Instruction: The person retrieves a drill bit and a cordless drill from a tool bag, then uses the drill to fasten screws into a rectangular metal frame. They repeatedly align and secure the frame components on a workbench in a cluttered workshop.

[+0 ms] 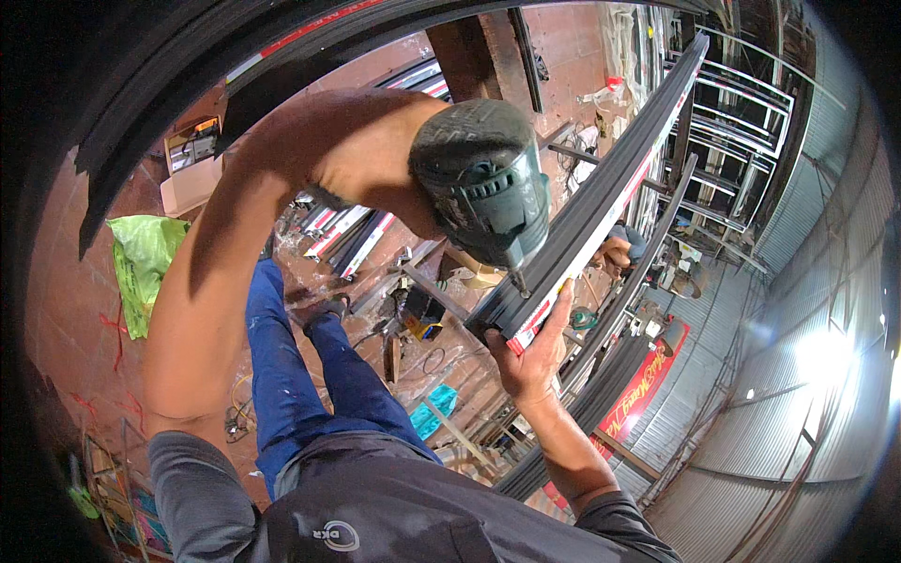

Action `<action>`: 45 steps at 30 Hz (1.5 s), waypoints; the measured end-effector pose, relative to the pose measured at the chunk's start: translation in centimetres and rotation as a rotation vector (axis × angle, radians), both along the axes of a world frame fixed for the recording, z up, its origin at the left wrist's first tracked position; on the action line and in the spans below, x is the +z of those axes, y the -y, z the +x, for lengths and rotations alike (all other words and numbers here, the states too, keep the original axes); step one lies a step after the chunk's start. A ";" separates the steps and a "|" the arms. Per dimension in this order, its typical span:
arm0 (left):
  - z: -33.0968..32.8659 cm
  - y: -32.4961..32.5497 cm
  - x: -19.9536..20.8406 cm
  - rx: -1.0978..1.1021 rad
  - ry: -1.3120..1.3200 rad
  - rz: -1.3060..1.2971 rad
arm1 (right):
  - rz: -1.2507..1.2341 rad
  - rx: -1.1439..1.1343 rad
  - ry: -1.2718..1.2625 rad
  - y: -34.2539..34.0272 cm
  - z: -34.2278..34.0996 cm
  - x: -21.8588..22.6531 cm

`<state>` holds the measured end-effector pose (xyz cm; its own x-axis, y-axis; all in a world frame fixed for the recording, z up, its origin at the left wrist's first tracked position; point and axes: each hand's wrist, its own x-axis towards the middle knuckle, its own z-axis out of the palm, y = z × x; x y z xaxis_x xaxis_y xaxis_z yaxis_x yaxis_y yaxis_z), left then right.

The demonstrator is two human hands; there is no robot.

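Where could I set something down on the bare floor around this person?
Two reddish floor patches look bare: one at upper middle, between the thin black bar and the pale sheeting; another left of the green bag, toward the picture's dark rim. It's crowded around the right foot, with metal strips and a dark box close by.

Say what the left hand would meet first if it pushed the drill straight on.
Leading with the power drill, the left hand would likely meet the dark profile first, near its end; whether the bit touches is unclear.
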<state>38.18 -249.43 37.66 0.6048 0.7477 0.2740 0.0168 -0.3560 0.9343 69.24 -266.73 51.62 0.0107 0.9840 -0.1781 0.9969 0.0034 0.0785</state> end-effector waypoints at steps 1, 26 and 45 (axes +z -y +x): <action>-0.4 -0.5 1.5 -0.016 0.002 -0.073 | 0.009 0.029 0.004 -0.1 0.1 0.0; 2.0 -2.6 1.7 -0.618 -0.079 -0.643 | -0.033 0.077 -0.020 -0.7 0.7 0.1; 2.1 -1.6 1.7 -0.517 0.064 -0.865 | -0.002 0.175 0.017 -0.7 1.1 -0.1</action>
<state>40.33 -247.88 39.39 0.9141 0.3556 -0.1950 -0.0072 0.4949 0.8689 70.32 -265.98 51.48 -0.1573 0.9708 -0.1810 0.9797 0.1766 0.0954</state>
